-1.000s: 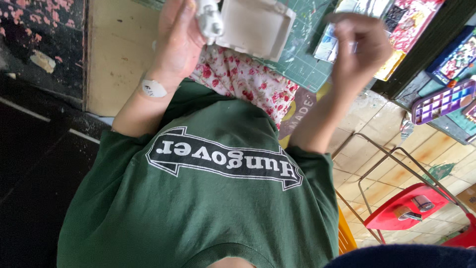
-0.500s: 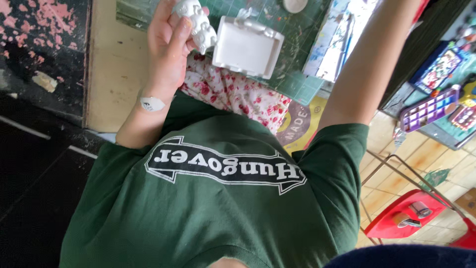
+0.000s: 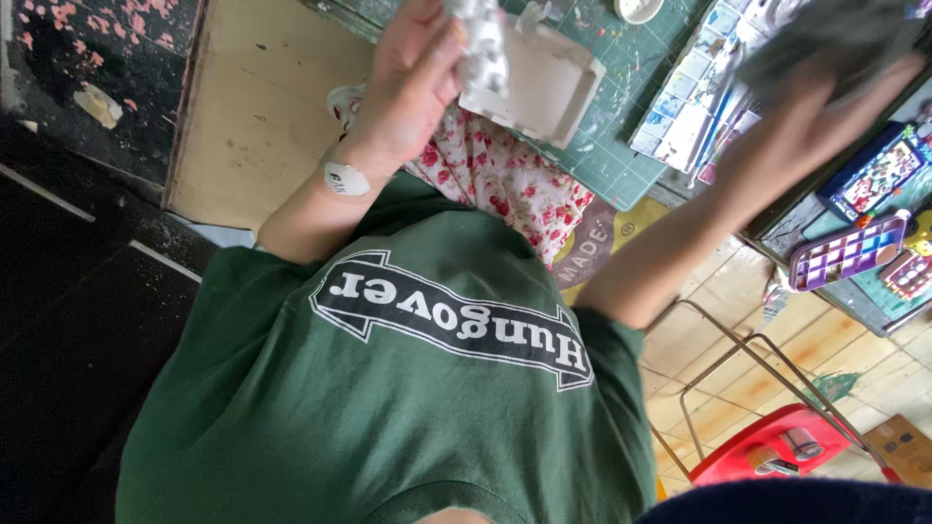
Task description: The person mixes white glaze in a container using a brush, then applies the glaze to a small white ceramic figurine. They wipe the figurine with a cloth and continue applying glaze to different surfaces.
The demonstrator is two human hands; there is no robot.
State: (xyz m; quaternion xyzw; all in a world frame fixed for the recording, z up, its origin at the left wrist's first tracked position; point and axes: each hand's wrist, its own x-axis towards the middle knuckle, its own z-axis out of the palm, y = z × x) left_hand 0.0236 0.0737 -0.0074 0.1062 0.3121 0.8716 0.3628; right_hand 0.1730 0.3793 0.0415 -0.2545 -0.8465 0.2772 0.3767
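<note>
Left hand (image 3: pixel 413 82) grips small white moulded figure (image 3: pixel 482 44) clear of white rectangular tray (image 3: pixel 544 82); right hand (image 3: pixel 806 107) blurred (grip unreadable).

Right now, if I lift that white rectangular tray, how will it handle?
The white tray looks rigid and probably light, given its thin raised walls. It may be brittle if it is plaster. It sits tilted beside the left hand, so a nudge could tip it.

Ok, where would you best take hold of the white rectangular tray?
Probably by its raised rim on the right side, coming from the right: the white tray is shallow with an upstanding rim to pinch, and the left hand, closed on a lumpy white piece, crowds its left end.
</note>
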